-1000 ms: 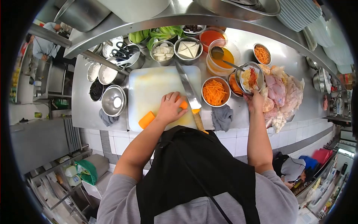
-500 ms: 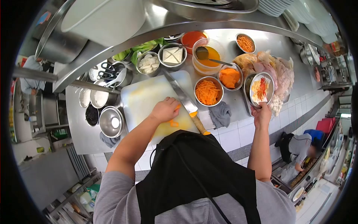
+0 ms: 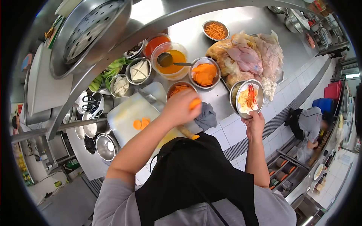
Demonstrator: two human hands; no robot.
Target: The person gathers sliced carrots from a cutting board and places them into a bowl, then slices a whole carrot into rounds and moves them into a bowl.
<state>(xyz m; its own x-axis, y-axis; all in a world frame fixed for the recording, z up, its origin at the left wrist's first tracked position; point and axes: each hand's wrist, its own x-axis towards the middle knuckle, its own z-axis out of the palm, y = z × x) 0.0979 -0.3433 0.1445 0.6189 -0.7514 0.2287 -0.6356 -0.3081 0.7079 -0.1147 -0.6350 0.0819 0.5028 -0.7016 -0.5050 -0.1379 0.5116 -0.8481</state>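
Note:
My left hand (image 3: 180, 108), somewhat blurred, pinches orange carrot slices (image 3: 194, 104) in front of the bowl of shredded carrot (image 3: 178, 88). My right hand (image 3: 254, 122) grips the rim of a metal bowl (image 3: 247, 96) with red strips and yellow pieces on white paper. Beyond my left hand stands a bowl of sliced carrot (image 3: 204, 74). More carrot slices (image 3: 141, 123) lie on the white cutting board (image 3: 128, 109). My left forearm and hand hide much of the knife (image 3: 185, 131) on the board.
A tub of orange liquid (image 3: 171, 56) holds a ladle. Bagged raw poultry (image 3: 245, 56) lies on a tray at the right. A grey cloth (image 3: 206, 115) is at the counter's edge. A metal shelf (image 3: 188, 14) runs overhead. Another person (image 3: 307, 122) works at far right.
My left hand has lifted off the board and moved right with carrot slices, uncovering other slices there. My right hand still holds its bowl. The view has shifted to the right.

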